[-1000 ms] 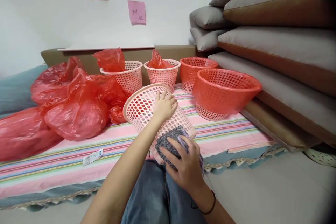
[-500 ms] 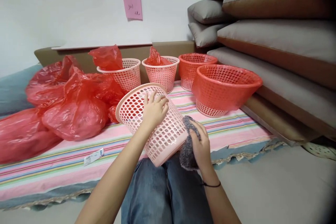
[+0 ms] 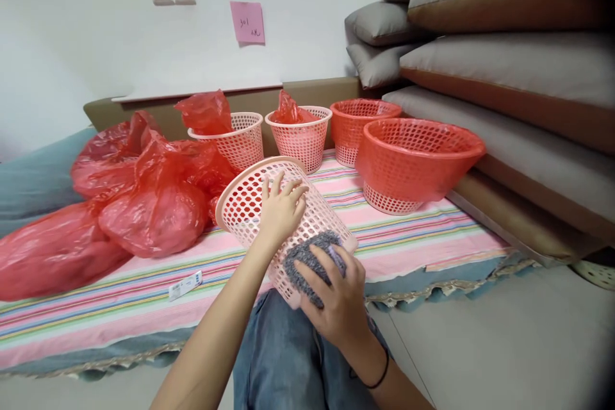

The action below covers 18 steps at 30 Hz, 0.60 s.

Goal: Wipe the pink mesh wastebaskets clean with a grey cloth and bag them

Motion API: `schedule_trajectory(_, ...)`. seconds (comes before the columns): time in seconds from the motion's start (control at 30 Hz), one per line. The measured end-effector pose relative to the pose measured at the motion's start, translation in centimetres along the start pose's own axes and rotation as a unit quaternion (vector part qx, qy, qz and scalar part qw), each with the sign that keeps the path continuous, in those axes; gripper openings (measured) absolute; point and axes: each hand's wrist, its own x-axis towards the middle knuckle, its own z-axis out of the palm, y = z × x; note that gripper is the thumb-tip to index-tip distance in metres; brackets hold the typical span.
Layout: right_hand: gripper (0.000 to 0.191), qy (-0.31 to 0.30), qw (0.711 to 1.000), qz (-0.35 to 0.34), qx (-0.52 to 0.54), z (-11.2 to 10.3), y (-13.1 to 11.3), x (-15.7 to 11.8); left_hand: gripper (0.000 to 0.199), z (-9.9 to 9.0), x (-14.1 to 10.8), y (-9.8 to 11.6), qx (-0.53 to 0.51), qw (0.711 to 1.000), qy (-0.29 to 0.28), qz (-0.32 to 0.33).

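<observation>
A pink perforated basket point(image 3: 240, 205) lies tilted over the person's knees, its rim toward the upper left. My left hand point(image 3: 282, 208) rests on its side with the fingers spread, steadying the basket. My right hand point(image 3: 339, 291) presses a fuzzy grey cloth point(image 3: 307, 262) flat against the basket's side near its base. The fingers of that hand lie over the cloth, and a dark band circles the wrist.
Two pink baskets point(image 3: 300, 141) with red bags in them stand at the back. Two more baskets point(image 3: 423, 160) covered in red plastic are on the right. Red bags point(image 3: 158, 205) lie left, near a white label point(image 3: 185, 286). Stacked cushions point(image 3: 504, 70) rise at right.
My right hand has moved left with the cloth, from beside the basket's base onto its side. My left hand stays on the basket. The view has shifted slightly.
</observation>
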Motion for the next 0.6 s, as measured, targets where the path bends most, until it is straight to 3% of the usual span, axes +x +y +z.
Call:
schedule_trajectory(0.23,0.036,0.037,0.976,0.183,0.117,-0.3,1.5,0.6,0.036,-1.9,-4.2,-1.1,-0.011,0.999,0.04,-0.029)
schedule_trajectory(0.37,0.036,0.027,0.918,0.305,0.253,0.1,4.0,0.9,0.036,-2.6,-7.0,-1.0,-0.01,0.992,0.106,-0.063)
schedule_trajectory(0.6,0.039,-0.033,0.808,0.387,0.442,0.6,8.0,2.0,0.031,-3.6,-11.0,0.7,0.032,0.976,0.195,-0.094)
